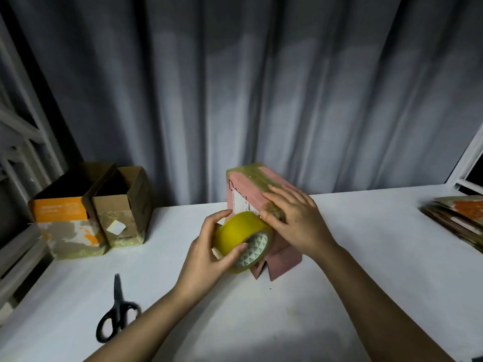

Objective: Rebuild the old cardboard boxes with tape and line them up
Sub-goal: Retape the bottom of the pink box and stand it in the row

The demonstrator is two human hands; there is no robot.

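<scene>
Pink cardboard box (257, 190): light, empty, tips easily. Right hand (295, 220) flat, pressing it steady. Left hand (211, 246) grips tape roll (244, 241) by rim.

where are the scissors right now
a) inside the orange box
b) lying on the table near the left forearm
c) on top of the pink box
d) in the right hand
b: the scissors lie flat on the white table beside the left forearm, untouched, while the left hand holds the tape roll and the right hand rests on the pink box.
</scene>
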